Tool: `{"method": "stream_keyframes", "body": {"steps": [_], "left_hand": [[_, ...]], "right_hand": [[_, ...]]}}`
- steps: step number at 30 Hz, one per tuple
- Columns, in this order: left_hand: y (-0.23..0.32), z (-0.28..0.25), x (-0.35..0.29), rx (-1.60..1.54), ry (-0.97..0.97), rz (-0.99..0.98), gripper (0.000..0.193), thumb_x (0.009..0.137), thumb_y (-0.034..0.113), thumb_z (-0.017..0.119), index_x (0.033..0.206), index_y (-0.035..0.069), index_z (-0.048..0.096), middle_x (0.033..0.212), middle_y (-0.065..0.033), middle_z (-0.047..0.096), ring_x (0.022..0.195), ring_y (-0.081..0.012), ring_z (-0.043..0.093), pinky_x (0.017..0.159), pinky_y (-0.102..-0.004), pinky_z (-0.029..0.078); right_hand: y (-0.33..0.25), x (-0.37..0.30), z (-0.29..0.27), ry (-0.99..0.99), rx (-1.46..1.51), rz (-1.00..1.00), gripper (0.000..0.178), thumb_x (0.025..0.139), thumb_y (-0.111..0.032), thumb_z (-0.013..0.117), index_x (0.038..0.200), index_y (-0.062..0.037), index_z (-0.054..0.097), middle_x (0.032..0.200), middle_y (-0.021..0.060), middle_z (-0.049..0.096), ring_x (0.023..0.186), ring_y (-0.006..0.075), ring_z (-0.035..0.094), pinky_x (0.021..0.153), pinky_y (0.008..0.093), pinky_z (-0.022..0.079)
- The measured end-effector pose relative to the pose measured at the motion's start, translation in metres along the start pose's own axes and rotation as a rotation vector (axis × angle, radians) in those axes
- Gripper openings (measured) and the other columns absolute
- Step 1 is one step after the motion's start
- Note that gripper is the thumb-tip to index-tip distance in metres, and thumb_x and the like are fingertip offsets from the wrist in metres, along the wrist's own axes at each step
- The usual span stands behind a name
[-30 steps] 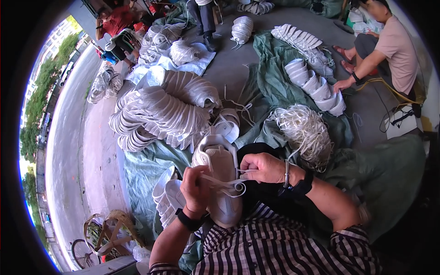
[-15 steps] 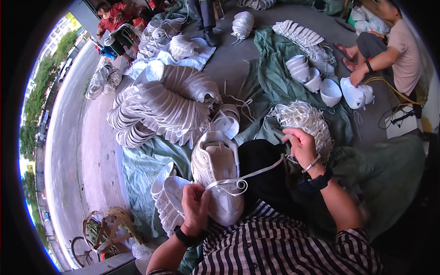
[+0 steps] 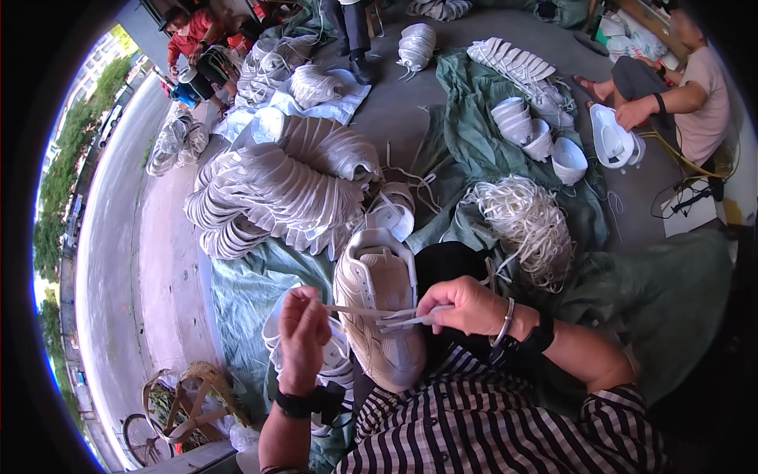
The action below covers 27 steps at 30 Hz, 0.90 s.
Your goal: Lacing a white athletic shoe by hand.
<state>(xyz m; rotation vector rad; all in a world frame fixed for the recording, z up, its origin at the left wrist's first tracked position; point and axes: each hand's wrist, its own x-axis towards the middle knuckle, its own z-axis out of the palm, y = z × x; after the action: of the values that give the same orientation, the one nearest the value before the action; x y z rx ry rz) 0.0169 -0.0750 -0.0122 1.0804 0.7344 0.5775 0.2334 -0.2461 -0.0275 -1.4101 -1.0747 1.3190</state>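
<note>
A cream-white sneaker [image 3: 362, 347] rests in front of me, its toe toward my body and its opening away from me. A flat white shoelace [image 3: 354, 310] runs across the front of it. Left of the shoe, my left hand [image 3: 302, 336] is closed in a pinch on one part of the lace. My right hand [image 3: 466, 306], over the shoe's right side, pinches the lace too, with a loop between its fingers and the shoe. Several white shoe uppers [image 3: 272, 336] lie partly hidden behind my left hand.
Ahead stands a large heap of nested white uppers [image 3: 292, 186] on green sheeting [image 3: 260, 276]. A tangle of white laces [image 3: 525, 225] lies right of centre. One seated person [image 3: 703, 103] handles a white shoe at far right; another, in red [image 3: 193, 35], sits at far left.
My right hand has come down and left to the shoe, pinching the lace. My left hand has moved left and up, drawing lace out. The person at right has turned their shoe.
</note>
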Motion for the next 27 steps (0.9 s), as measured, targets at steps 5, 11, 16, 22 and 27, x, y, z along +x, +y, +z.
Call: {"method": "stream_keyframes", "body": {"steps": [5,11,16,22,27], "left_hand": [[0.034,-0.049,0.032,-0.146,0.144,0.158,0.009,0.093,0.01,0.049,0.102,0.009,0.052,0.059,0.0067,0.036,0.046,-0.0017,0.025,0.042,-0.0182,0.02],[0.042,-0.095,0.03,-0.077,0.241,0.151,0.011,0.094,0.01,0.049,0.104,0.009,0.054,0.059,0.0061,0.038,0.045,-0.0012,0.025,0.04,-0.0176,0.02],[0.031,-0.094,0.018,0.09,0.267,0.105,0.006,0.093,0.012,0.051,0.098,0.01,0.054,0.061,0.0061,0.04,0.044,-0.0008,0.025,0.038,-0.0179,0.018],[0.025,-0.095,0.014,0.115,0.221,0.055,0.006,0.092,0.011,0.052,0.098,0.009,0.055,0.061,0.0062,0.04,0.043,-0.0009,0.025,0.038,-0.0174,0.019],[0.029,-0.092,0.009,0.09,0.206,0.083,0.007,0.092,0.012,0.052,0.097,0.009,0.054,0.057,0.0071,0.036,0.043,-0.0008,0.024,0.038,-0.018,0.018]], "right_hand": [[-0.001,0.001,-0.001,-0.033,0.287,0.062,0.015,0.086,-0.007,0.059,0.1,0.0003,0.061,0.082,0.005,0.067,0.05,0.0025,0.052,0.043,0.0153,0.039],[0.001,0.006,0.006,0.471,0.109,-0.246,0.014,0.086,-0.003,0.056,0.1,0.0003,0.06,0.077,0.0043,0.066,0.05,0.0027,0.054,0.041,0.017,0.042],[-0.019,-0.006,-0.003,0.444,0.158,-0.287,0.015,0.089,-0.005,0.054,0.102,0.0012,0.058,0.07,0.0032,0.063,0.054,0.0045,0.057,0.046,0.0191,0.043],[0.0,0.003,0.009,0.361,-0.574,-0.355,0.021,0.079,-0.012,0.066,0.097,-0.0037,0.06,0.086,0.0123,0.061,0.072,0.0297,0.062,0.059,0.0355,0.049],[0.008,-0.023,0.008,0.188,-0.605,-0.274,0.011,0.08,-0.014,0.064,0.082,-0.0034,0.061,0.075,0.01,0.062,0.068,0.0275,0.063,0.059,0.0348,0.05]]}}
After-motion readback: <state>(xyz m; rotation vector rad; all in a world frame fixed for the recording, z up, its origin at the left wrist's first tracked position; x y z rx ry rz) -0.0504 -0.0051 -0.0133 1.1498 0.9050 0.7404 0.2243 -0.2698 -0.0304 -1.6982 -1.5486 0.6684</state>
